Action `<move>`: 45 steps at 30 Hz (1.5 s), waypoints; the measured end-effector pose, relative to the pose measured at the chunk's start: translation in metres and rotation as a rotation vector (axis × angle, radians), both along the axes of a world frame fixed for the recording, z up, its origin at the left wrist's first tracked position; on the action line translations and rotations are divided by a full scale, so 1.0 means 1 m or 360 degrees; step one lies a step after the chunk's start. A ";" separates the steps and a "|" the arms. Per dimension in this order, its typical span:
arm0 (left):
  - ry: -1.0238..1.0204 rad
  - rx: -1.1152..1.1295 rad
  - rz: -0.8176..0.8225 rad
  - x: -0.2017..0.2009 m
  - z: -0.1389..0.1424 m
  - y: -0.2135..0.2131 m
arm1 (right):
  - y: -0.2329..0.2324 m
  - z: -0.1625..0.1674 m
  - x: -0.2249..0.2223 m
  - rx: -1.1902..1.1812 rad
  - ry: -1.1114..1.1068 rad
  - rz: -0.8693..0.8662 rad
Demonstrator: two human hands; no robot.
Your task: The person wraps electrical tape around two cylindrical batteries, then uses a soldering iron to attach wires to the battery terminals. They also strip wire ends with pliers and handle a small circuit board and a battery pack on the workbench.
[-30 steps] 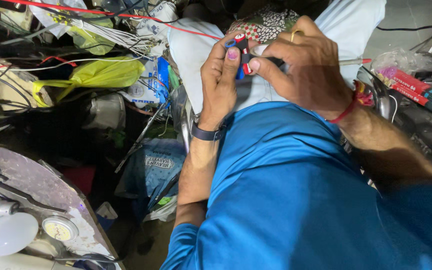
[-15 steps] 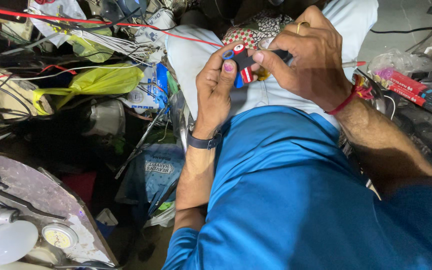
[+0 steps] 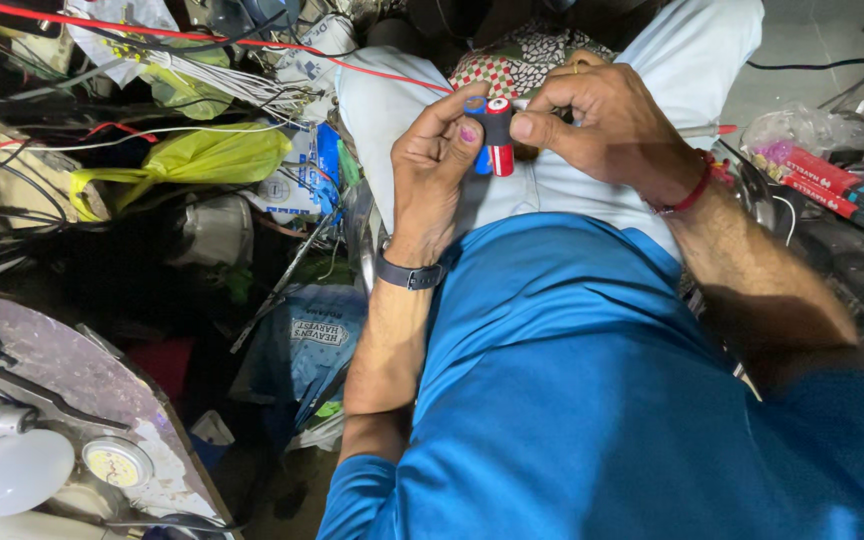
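Yellow bag [image 3: 202,160], white bulb [image 3: 14,472], wires [image 3: 222,85]

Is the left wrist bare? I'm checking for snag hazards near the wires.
No, a dark band circles the wrist below the left hand.

Dim cluttered floor [image 3: 202,290] (wires [image 3: 152,35], yellow bag [image 3: 202,160]).
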State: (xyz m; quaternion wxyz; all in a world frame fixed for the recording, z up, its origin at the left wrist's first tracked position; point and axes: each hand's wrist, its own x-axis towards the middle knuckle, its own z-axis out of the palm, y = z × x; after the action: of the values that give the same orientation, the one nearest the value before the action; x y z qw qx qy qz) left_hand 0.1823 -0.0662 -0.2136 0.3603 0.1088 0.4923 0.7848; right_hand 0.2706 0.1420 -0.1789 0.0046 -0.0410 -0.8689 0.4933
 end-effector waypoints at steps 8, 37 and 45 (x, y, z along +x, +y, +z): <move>0.0145 -0.0412 -0.0031 -0.003 -0.004 0.009 | -0.025 0.014 -0.001 0.0368 0.0119 -0.0214; -0.0066 -0.0162 -0.0167 0.003 0.022 0.002 | -0.014 0.029 0.041 0.0729 0.0371 -0.0227; -0.0166 -0.0131 -0.0177 0.005 0.031 -0.002 | -0.011 0.008 0.043 0.0570 0.0141 -0.0225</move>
State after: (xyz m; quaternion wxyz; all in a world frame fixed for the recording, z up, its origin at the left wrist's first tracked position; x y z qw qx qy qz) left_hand 0.1875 -0.0678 -0.1827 0.4326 0.0800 0.4978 0.7475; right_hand 0.3134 0.1308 -0.1706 0.0847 -0.0786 -0.9367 0.3306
